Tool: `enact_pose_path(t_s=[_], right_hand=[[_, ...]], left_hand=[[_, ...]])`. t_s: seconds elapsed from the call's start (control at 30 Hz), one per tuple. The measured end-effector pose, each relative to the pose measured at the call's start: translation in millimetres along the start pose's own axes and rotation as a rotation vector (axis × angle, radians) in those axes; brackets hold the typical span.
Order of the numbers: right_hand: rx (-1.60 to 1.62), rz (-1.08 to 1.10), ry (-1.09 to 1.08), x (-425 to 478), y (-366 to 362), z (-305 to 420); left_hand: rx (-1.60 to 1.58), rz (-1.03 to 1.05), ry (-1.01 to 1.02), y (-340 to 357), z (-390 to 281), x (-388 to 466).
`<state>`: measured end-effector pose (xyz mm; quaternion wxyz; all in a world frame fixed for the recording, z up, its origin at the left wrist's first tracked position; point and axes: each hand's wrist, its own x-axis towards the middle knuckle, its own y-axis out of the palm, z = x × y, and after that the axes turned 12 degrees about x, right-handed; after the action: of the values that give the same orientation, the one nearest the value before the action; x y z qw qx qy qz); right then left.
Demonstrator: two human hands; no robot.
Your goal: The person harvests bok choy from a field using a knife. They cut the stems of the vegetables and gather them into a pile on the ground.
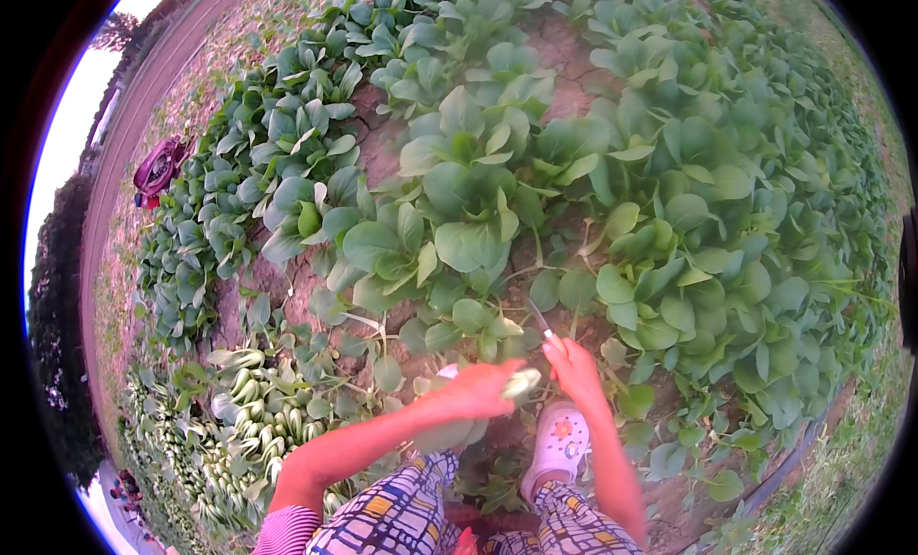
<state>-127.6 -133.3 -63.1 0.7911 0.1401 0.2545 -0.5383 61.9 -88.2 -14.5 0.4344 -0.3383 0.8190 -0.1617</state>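
Note:
In my left hand [479, 391] is a cut head of bok choy [521, 384], its pale stem base pointing right and its leaves hanging under the wrist. My right hand [574, 368] grips a knife [539, 318] by its light-coloured handle, the blade slanting up and left, away from me. Just beyond the blade grow standing bok choy plants [470, 247] with broad green leaves. A low small-leaved plant [477, 325] stands left of the knife tip. The two hands are close together but apart. Motion blurs the left hand.
Harvested bok choy [269, 419] lies heaped to my left, pale bases showing. My foot in a white clog [559, 440] stands on the soil. Dense rows of plants [717, 232] fill the right. A purplish object [159, 169] sits at the far-left field edge. A dark hose or strip [785, 465] runs lower right.

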Motion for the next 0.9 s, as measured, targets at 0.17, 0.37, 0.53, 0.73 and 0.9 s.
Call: enact_pose_path(t_s=[0.17, 0.37, 0.53, 0.73, 0.9], right_hand=[[-0.182, 0.106, 0.076, 19.4, 17.3, -7.5], [-0.173, 0.067, 0.115, 41.7, 42.3, -13.3], [-0.181, 0.047, -0.001, 59.9, 53.9, -32.5], [-0.231, 0.032, 0.067, 68.9, 62.7, -49.2], [-0.066, 0.100, 0.062, 70.9, 63.6, -54.0]], left_hand=[[0.427, -0.218, -0.183, -30.3, 29.7, 0.2], [0.526, -0.210, -0.358, -47.2, 64.5, -0.7], [0.538, -0.349, -0.287, -38.7, 77.0, -0.7], [0.528, -0.392, -0.273, -34.1, 82.7, -5.1], [0.537, -0.351, -0.310, -31.4, 85.8, -7.8]])
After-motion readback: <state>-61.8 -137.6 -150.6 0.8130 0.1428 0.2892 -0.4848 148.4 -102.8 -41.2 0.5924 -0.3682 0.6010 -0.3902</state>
